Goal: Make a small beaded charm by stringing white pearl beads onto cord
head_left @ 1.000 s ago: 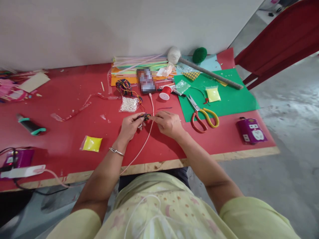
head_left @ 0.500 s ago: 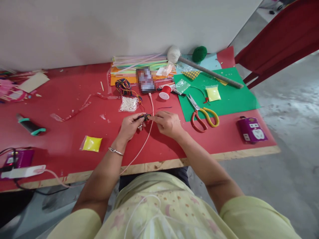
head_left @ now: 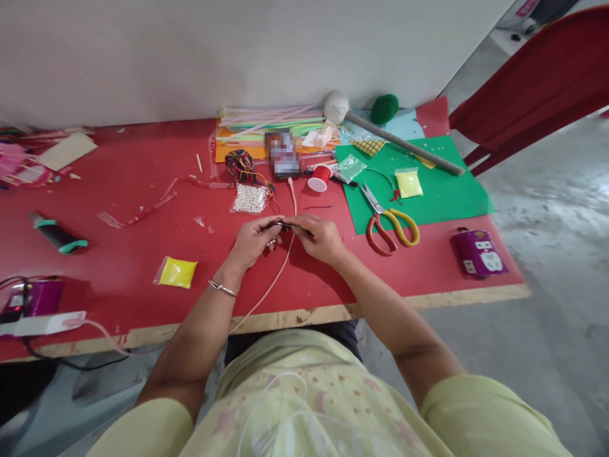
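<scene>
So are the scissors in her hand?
No, the scissors lie on the table, right of the right hand, partly on the green sheet.

The person wears a pale yellow-green top [head_left: 304, 406] with short sleeves, printed with small pink stars and moons. A thin silver bangle [head_left: 221, 289] circles the left wrist. A thin white cord [head_left: 266, 406] loops down the front of the top.
</scene>
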A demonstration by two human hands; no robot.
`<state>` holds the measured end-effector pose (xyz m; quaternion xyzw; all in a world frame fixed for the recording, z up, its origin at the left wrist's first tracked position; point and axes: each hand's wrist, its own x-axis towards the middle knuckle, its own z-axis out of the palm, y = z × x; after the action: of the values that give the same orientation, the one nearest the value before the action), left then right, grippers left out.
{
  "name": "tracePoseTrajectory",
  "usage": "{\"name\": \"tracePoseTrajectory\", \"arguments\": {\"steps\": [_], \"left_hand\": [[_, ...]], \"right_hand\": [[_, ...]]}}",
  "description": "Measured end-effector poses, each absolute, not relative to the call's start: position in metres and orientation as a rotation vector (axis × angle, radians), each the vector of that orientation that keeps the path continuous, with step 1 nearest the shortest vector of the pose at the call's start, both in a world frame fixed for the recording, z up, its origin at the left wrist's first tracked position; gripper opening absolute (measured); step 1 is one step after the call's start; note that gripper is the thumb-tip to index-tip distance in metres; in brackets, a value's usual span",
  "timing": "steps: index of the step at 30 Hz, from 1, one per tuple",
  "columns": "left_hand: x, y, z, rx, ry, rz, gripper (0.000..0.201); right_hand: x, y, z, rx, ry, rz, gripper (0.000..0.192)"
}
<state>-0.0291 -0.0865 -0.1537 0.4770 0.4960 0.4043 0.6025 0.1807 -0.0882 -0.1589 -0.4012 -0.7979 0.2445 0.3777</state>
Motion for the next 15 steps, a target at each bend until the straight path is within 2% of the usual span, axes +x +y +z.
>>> {"name": "tracePoseTrajectory", "arguments": {"steps": [6,10,15], "left_hand": [[-0.033,-0.082,-0.153,0.822,1.09,1.118,0.041],[-0.036,-0.081,-0.157,0.931,1.101,1.223,0.049],[-0.037,-0.08,-0.164,1.003,1.152,1.225,0.047]], "right_hand": [[0.187,-0.085,-0.159,-1.132,-2.053,0.567,0.034],[0.188,-0.086,-0.16,-1.153,-2.106,0.563,0.036],[0.186,-0.088,-0.161,-1.18,-2.139,0.483,0.034]]}}
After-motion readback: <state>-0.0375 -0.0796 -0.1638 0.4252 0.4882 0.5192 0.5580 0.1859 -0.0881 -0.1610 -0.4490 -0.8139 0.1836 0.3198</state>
